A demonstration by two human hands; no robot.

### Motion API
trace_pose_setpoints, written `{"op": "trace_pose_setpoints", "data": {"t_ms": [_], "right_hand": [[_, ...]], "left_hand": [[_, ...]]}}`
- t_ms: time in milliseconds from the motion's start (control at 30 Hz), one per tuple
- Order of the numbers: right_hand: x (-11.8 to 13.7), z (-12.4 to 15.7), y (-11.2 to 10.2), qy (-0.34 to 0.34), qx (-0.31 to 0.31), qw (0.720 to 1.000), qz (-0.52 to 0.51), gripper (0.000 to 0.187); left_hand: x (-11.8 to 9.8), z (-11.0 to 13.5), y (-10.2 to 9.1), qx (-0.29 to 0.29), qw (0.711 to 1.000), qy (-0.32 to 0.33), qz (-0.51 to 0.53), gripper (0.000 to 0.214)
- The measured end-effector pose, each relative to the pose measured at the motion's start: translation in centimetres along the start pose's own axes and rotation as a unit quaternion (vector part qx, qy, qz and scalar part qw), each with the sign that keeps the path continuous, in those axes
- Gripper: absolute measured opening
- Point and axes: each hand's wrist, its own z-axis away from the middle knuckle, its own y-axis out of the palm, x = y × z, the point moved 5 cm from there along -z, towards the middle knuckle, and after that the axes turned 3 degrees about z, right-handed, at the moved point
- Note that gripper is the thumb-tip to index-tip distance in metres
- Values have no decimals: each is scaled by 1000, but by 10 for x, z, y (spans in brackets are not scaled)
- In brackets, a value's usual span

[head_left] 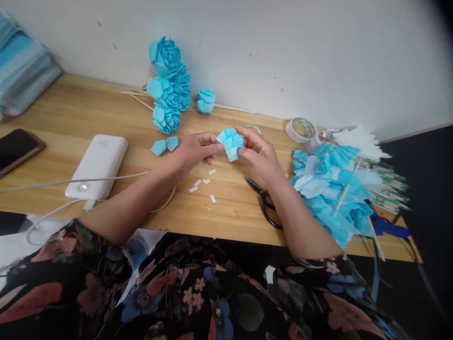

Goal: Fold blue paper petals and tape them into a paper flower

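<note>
Above the middle of the wooden table, a small blue paper flower [231, 142] is held between both hands. My left hand [201, 148] pinches its left edge with thumb and forefinger. On the other side, my right hand [257, 153] grips it between thumb and fingers. Two loose blue petals [164, 145] lie left of my left hand. Several small white strips [201, 183] are scattered on the wood below the flower. Black scissors [264, 196] lie partly hidden under my right forearm.
Finished blue flowers [168, 85] on sticks and a single bud [205, 101] lie by the wall. A tape roll [300, 130] sits near a pile of blue paper [332, 193] at right. A power bank [97, 165], its cable and a phone [19, 150] are at left.
</note>
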Motion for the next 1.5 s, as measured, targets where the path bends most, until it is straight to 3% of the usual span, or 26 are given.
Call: {"op": "trace_pose_setpoints", "data": {"t_ms": [200,367,467,567,700,833,967,1100,1233,1367,1500], "right_hand": [[4,2,-3,17,-2,1000,-8,55],[8,-4,-42,-13,-86,996,-6,56],[3,-9,-65,-34,-131,989,63,49],[-3,-13,-75,-50,-151,976,150,47],[-9,-13,-73,-59,-134,945,292,47],[-17,-12,-65,-55,-66,896,436,48],[-27,-12,-61,-38,-22,871,489,41],[-28,-12,-60,-39,-28,875,481,21],[-19,-11,-54,-41,-45,879,473,13],[-3,-8,-52,-22,-119,912,391,13],[13,-5,-46,-52,-144,942,298,11]], "left_hand": [[-2,-3,-10,-34,999,21,26,18],[-14,-3,-26,-91,992,64,51,19],[-17,-3,-31,-108,991,69,46,19],[-17,-4,-31,-112,990,69,45,19],[-14,-5,-30,-102,991,67,50,18],[-9,-8,-29,-57,996,55,27,19],[-3,-10,-29,-35,998,37,-39,16],[-5,-10,-30,-77,980,69,-172,9],[-8,-10,-32,-112,929,98,-338,9],[-8,-10,-38,-146,890,99,-421,15],[-9,-11,-41,-155,876,110,-443,13]]}}
